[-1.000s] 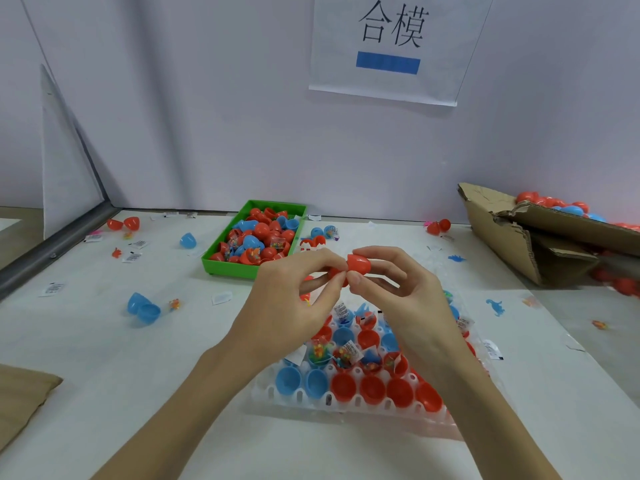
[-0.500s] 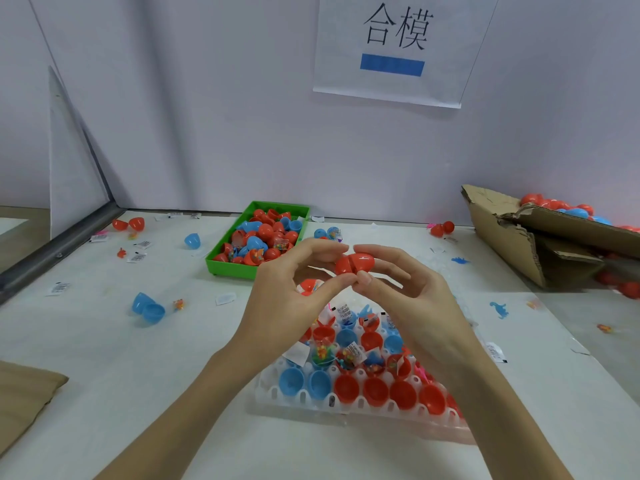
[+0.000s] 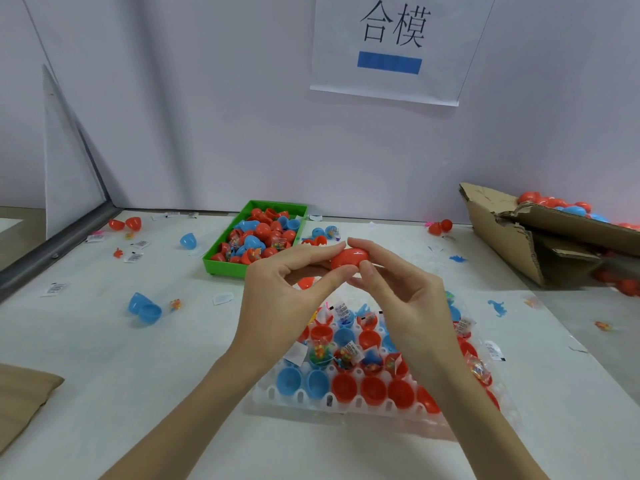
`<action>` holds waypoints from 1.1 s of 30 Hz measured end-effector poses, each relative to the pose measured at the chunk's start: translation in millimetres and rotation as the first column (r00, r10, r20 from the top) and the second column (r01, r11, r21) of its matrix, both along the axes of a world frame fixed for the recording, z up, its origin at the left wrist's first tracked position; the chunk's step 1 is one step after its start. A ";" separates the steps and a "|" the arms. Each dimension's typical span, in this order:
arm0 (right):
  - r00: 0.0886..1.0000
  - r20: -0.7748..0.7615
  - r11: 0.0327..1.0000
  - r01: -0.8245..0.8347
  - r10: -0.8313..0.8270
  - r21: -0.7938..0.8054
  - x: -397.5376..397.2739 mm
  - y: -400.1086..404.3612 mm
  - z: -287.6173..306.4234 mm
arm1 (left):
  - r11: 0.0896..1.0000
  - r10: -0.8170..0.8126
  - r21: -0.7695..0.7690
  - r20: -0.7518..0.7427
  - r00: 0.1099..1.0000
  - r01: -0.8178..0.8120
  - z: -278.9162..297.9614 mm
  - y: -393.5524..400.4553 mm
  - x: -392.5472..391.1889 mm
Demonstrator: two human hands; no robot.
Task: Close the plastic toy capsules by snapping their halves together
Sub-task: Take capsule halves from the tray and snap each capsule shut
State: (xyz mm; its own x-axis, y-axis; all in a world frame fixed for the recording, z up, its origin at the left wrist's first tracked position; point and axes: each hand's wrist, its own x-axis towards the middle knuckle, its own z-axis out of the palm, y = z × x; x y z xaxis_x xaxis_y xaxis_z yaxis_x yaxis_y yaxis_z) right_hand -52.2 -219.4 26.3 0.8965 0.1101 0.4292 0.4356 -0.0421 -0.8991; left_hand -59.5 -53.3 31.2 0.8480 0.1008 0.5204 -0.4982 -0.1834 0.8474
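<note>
A red plastic capsule lies sideways in the air between both hands, its two halves joined end to end. My left hand pinches its left end between thumb and index finger. My right hand pinches the right end the same way. Below the hands a white holder tray carries several open red and blue capsule halves, some with small bagged toys inside. My forearms hide parts of the tray.
A green bin of red and blue capsules stands behind the hands. A torn cardboard box with more capsules sits at the right. Loose blue halves, red pieces and paper slips lie scattered on the white table. Brown cardboard lies at the left edge.
The two red halves, held slightly apart a second ago, now sit pressed together as one capsule. Both hands stayed in about the same place above the tray.
</note>
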 end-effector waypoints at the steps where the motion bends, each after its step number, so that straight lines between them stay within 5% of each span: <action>1: 0.998 0.060 0.997 0.025 -0.020 -0.072 -1.5 2.6 -2.1 | 0.999 -0.008 -0.041 -0.022 1.000 0.007 0.7 -1.0 -0.6; 5: 0.971 0.231 0.958 0.119 -0.057 -0.262 -7.2 14.0 -8.2 | 0.972 -0.109 -0.225 -0.153 0.982 0.072 3.1 -5.5 -3.9; 11: 0.877 0.376 0.843 0.428 -0.300 -0.326 -9.9 15.6 -11.8 | 0.943 -0.219 -0.305 -0.273 0.937 0.132 -0.5 -14.0 -6.7; 23: 0.894 0.391 0.780 0.401 -0.219 -0.480 -8.8 10.8 -10.7 | 0.946 -0.187 -0.313 -0.298 0.936 0.089 -1.2 -19.6 -9.2; 30: 0.893 0.386 0.784 0.407 -0.232 -0.469 -7.6 17.7 -17.0 | 0.992 0.127 0.020 -0.110 0.986 -0.126 -11.1 -23.1 -12.1; 33: 0.887 0.405 0.810 0.398 -0.221 -0.430 -8.5 19.5 -17.5 | 0.992 0.127 0.014 -0.079 0.989 -0.126 -11.3 -24.8 -13.9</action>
